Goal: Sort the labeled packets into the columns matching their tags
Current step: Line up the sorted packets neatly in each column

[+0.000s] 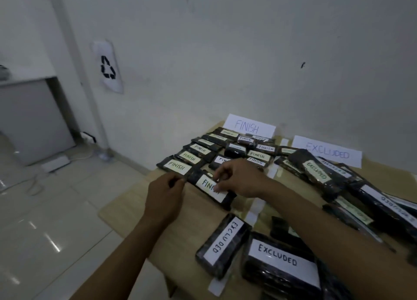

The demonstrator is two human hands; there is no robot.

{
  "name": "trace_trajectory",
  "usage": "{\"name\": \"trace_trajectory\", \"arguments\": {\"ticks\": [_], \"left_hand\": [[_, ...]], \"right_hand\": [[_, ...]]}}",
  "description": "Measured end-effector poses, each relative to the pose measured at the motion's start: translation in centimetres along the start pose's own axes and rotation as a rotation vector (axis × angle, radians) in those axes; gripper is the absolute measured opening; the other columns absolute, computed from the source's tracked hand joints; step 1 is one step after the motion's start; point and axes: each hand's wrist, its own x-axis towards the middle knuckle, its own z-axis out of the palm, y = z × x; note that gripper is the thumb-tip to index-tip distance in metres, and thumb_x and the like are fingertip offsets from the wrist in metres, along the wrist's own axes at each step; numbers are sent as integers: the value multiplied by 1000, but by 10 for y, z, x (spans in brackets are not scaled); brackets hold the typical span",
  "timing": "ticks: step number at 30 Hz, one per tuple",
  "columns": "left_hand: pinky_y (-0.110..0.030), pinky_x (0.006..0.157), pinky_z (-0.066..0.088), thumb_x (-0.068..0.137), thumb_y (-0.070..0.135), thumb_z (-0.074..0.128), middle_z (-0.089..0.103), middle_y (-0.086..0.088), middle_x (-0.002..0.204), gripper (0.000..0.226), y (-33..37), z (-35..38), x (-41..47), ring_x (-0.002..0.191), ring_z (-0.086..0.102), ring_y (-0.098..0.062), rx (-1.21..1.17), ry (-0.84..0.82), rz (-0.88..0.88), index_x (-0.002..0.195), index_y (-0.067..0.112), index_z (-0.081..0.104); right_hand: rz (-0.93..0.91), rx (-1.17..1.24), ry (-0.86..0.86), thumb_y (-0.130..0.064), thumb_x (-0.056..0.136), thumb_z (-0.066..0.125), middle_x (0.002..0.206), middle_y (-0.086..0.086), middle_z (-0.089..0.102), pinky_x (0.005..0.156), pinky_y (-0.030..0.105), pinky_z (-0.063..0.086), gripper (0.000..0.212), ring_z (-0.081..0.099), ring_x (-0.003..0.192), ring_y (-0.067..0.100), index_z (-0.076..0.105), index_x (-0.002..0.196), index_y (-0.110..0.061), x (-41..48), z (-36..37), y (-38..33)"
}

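Left hand [164, 196] pinches left end of FINISH packet [203, 182]. Right hand [239, 178] grips its far edge, thumb on label. 2 hands probably line it up with row. Packet lies on table [126, 209], at near end of column below FINISH sign [250, 126]. That column: readable tags all FINISH. Past tape strip [257, 207], below EXCLUDED sign [327, 152]: loose heap. 1 EXCLUDED packet [223, 241] on wrong side, seemingly unsorted.

We see a wooden table [126, 209]: FINISH packets [178, 166] rowed far left below a FINISH sign [250, 127], a tape strip [257, 207], and EXCLUDED packets [279, 261] right and near, by an EXCLUDED sign [327, 152].
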Motion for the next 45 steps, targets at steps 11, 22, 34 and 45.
{"name": "trace_trajectory", "arguments": {"ticks": [11,22,34,45], "left_hand": [[-28,65,43,82,32,65,57,13,85,8,-2,4,2,78,52,-2,115,-112,108,78,35,58],[-29,62,43,80,31,66,55,12,81,9,1,5,-4,75,51,-4,194,-104,174,77,32,57],[-17,63,37,80,35,60,52,14,77,9,75,48,-10,76,47,-3,125,-234,567,74,30,57],[-28,71,38,83,35,62,52,9,95,14,171,173,-5,94,49,-11,101,-466,651,93,25,62]], "right_hand": [[-128,-264,12,-20,81,75,85,-6,71,70,22,51,7,63,76,3,76,87,-16,-5,25,5],[-150,-265,56,-39,82,72,99,-7,62,76,28,51,32,57,86,4,69,110,-24,-33,24,6],[64,-373,327,-38,84,71,89,-15,62,66,20,43,21,59,80,5,68,103,-29,-103,-80,48],[535,-471,177,-68,65,73,158,2,25,110,35,34,114,32,140,23,17,153,-21,-93,-181,144]]}}
